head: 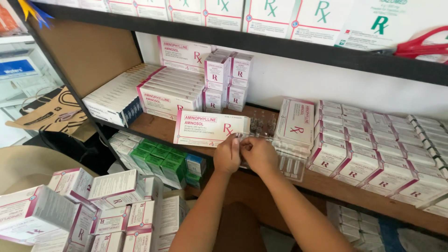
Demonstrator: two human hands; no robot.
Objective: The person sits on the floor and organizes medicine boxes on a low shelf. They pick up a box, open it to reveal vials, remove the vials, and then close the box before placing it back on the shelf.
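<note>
Left hand [227, 156] at centre of view, over front edge of brown wooden shelf [154, 126]; fingers curled together, tips pinched on a small clear item at 12 o'clock of the knuckles; item too small to identify. Right hand [259, 155] just beside at 3 o'clock, touching the left, fingers bent and closed on near edge of clear plastic ampoule tray [291, 163]. Tray lying flat on shelf, extending from right hand toward 3 o'clock, glass ampoules visible in its slots.

White rectangular cardboard carton with pink border [210, 128] resting on long edge at 11 o'clock of the hands, close behind the left fingertips; contact not determinable. Second white and pink carton [295, 122] standing tilted at 1 o'clock, directly behind the tray.

Rows of small white and magenta boxes [373, 154] packed on shelf from 2 to 4 o'clock. Stack of flat white and pink cartons [170, 91] at 10 o'clock, with small white boxes stacked in twos [228, 81] at 12 o'clock against white wall. Green boxes [158, 161] on lower level at 9 o'clock. Loose pile of white and pink cartons [107, 205] at 8 o'clock, well apart from hands. Dark upper shelf [280, 46] across top of view, red-handled scissors [420, 46] lying at 2 o'clock on it.
</note>
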